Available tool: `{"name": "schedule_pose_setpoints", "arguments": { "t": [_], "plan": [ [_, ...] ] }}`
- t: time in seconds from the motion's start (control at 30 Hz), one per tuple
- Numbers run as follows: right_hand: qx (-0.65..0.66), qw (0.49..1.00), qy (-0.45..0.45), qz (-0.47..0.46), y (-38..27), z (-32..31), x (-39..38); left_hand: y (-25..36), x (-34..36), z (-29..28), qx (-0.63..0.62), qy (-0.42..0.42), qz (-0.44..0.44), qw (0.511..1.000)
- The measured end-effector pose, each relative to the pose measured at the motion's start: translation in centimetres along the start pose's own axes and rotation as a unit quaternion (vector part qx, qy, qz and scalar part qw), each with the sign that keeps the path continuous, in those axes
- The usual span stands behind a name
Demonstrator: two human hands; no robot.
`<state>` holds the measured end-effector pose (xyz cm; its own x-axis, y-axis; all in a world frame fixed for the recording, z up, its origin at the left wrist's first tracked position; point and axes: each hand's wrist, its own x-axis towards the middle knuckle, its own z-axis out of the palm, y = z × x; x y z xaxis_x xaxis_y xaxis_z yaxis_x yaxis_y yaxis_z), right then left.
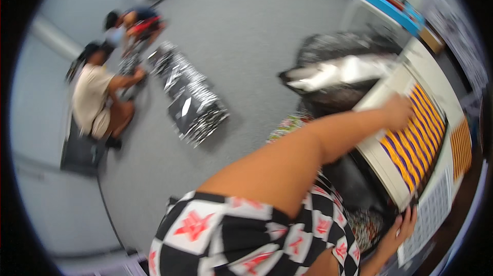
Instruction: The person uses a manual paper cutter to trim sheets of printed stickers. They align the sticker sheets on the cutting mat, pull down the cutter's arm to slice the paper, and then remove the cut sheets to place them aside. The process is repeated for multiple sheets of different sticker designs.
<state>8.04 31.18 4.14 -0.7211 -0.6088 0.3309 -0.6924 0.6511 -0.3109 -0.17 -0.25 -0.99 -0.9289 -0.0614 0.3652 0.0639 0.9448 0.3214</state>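
Observation:
My left arm stretches across to a pale, light-coloured machine or worktop (393, 176) on the right. My left hand (398, 112) is at the near edge of a yellow-and-purple striped sheet (418, 134) lying on it. That hand is blurred and its fingers cannot be made out clearly. Lower down, my right hand (403, 231) is at the worktop's near corner, fingers stretched out and apart. Beside it lies a white printed sheet with a grid pattern (429, 219).
An orange striped stack (461, 147) lies farther right. Large black-and-white plastic bags (344, 70) stand beside the worktop. A blue-edged frame (385, 3) is behind. On the grey floor (246, 24) lies a silvery wrapped bundle (190, 96). Two people (95, 91) crouch at the left.

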Motion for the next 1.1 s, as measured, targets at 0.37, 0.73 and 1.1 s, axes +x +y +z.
{"name": "schedule_pose_setpoints", "arguments": {
  "t": [0.37, 0.73, 1.1],
  "plan": [
    [0.035, 0.997, 0.029, 0.063, -2.3, -0.2, 1.8, 5.2, 2.3, -2.2, 0.016, 0.062, 0.094, 0.993],
    [0.039, 0.997, 0.016, 0.068, -1.9, -0.3, 1.3, 9.9, 1.1, 4.3, 0.067, -0.048, 0.137, 0.987],
    [0.015, 0.983, 0.182, 0.023, -1.5, -3.4, 5.1, 9.8, 0.7, 4.4, 0.107, -0.019, 0.134, 0.985]
  ]
}}
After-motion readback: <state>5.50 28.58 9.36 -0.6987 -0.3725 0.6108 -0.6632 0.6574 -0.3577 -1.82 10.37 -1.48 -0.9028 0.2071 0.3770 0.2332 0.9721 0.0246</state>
